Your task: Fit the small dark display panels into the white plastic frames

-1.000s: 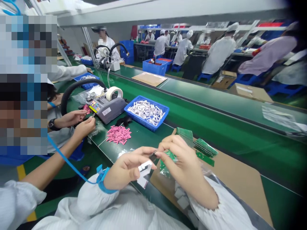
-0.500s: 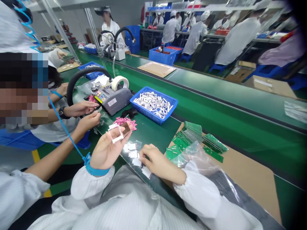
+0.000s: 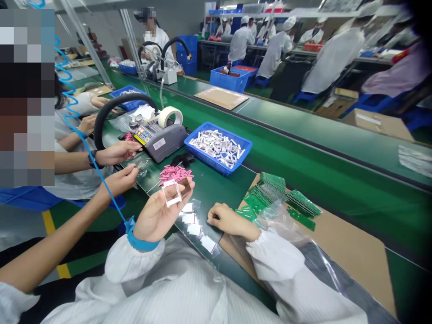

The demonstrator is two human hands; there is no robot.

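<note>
My left hand point(image 3: 155, 217) is palm up with a blue wrist strap below it. It holds a small white rectangular frame point(image 3: 174, 202), and a flat brown, dark-tinted piece point(image 3: 185, 187) lies by the fingers. My right hand point(image 3: 228, 220) rests low over the table with its fingers curled in. Whether anything is in those fingers is hidden. Between the hands runs a row of small white cards point(image 3: 194, 230) in clear film along the table's near edge. A pile of pink strips point(image 3: 173, 173) lies just beyond my left hand.
A blue tray point(image 3: 245, 155) full of white frames stands ahead, beside a grey machine point(image 3: 162, 146) carrying a tape roll point(image 3: 168, 118). Green circuit boards point(image 3: 270, 186) and clear plastic lie on cardboard point(image 3: 354, 252) at right. A co-worker's hands point(image 3: 118, 153) work close on the left.
My right hand has drawn back to the right, off the white cards. My left hand has shifted slightly right with the white frame. The co-worker at left has leaned away.
</note>
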